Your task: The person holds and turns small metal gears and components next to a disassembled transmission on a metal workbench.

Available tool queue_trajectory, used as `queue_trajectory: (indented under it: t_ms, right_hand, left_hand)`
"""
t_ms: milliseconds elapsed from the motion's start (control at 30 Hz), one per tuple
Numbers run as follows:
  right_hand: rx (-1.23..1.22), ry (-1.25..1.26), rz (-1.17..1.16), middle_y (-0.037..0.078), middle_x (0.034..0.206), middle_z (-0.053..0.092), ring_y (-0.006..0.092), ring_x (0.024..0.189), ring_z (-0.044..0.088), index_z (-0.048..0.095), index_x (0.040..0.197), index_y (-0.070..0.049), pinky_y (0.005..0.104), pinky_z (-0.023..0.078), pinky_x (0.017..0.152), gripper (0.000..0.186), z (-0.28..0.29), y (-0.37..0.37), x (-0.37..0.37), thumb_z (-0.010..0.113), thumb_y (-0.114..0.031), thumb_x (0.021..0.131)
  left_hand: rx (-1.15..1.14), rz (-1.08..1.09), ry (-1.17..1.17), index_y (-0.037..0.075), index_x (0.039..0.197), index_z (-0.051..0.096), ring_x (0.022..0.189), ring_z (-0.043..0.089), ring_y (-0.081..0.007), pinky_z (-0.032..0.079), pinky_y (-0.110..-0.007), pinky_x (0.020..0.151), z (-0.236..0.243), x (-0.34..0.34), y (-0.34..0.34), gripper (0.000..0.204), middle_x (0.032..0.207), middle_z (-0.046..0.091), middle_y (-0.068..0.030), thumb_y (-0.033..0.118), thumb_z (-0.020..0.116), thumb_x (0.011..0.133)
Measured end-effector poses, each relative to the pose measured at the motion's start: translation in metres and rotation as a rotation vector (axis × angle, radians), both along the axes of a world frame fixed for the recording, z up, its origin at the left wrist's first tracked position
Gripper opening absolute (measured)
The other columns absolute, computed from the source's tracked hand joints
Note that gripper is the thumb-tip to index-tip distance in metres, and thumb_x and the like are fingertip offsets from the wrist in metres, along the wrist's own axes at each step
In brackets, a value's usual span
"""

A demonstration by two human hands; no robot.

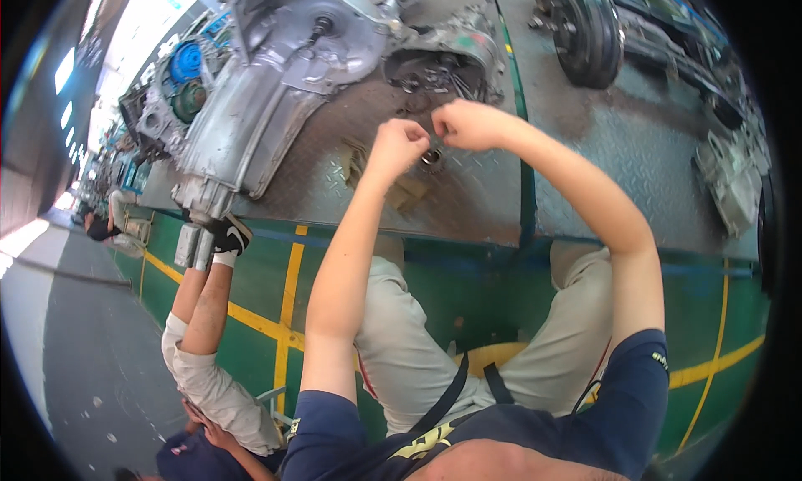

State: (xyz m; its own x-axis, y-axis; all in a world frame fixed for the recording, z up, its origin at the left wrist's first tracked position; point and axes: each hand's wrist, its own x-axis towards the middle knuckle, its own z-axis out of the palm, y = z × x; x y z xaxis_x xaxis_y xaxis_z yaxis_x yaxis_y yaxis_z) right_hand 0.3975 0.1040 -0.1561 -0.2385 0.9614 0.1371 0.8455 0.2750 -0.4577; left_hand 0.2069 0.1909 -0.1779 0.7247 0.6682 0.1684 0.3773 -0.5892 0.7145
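My left hand [401, 149] and my right hand [469, 124] come close together over the metal workbench [476, 189]. Both have curled fingers with the tips pinched, and what lies between them, if anything, is too small to make out. Just below the fingertips a small dark metal ring [431, 158] shows; I cannot tell whether a hand touches it. Beyond my hands sits an open metal housing [455, 40] with several small loose metal parts [434, 76] in its mouth. A tan cloth or glove [408, 194] lies beside my left wrist.
A large silver gearbox [259, 105] fills the bench's left side, with blue and green round parts [188, 62] behind it. Across a dark seam, a black wheel drum [587, 32] and a grey casting [728, 183] stand at right. Another person's legs [209, 310] extend at lower left.
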Motion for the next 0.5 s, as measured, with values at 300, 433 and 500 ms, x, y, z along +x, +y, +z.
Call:
queue_trajectory:
  t_ms: [300, 433, 500]
  right_hand:
    - [0.115, 0.150, -0.034, 0.014, 0.080, 0.068, 0.0310, 0.080, 0.067, 0.063, 0.088, -0.002, 0.0417, 0.052, 0.071, 0.011, 0.016, 0.000, -0.004, 0.066, -0.010, 0.081]
    - [0.237, 0.174, -0.058, 0.014, 0.085, 0.068, 0.0334, 0.086, 0.067, 0.063, 0.093, -0.003, 0.0438, 0.052, 0.074, 0.013, 0.011, 0.002, -0.010, 0.065, -0.014, 0.086]
    - [0.252, 0.211, -0.071, 0.014, 0.086, 0.068, 0.0344, 0.087, 0.066, 0.063, 0.095, -0.004, 0.0445, 0.052, 0.075, 0.014, 0.008, -0.001, -0.011, 0.064, -0.015, 0.088]
  left_hand:
    - [0.006, -0.036, 0.001, -0.004, 0.095, 0.072, 0.070, 0.068, -0.0167, 0.053, -0.031, 0.070, 0.016, 0.013, -0.012, 0.023, 0.075, 0.071, -0.0133, 0.010, 0.073, 0.078]
    - [-0.048, 0.003, -0.076, -0.004, 0.098, 0.072, 0.068, 0.064, -0.0093, 0.051, -0.028, 0.067, 0.013, 0.012, -0.002, 0.021, 0.072, 0.070, -0.0084, 0.009, 0.073, 0.081]
    - [-0.032, 0.001, -0.104, -0.004, 0.095, 0.072, 0.065, 0.056, -0.0017, 0.044, -0.020, 0.061, 0.009, 0.010, 0.000, 0.012, 0.073, 0.067, 0.0032, 0.005, 0.073, 0.086]
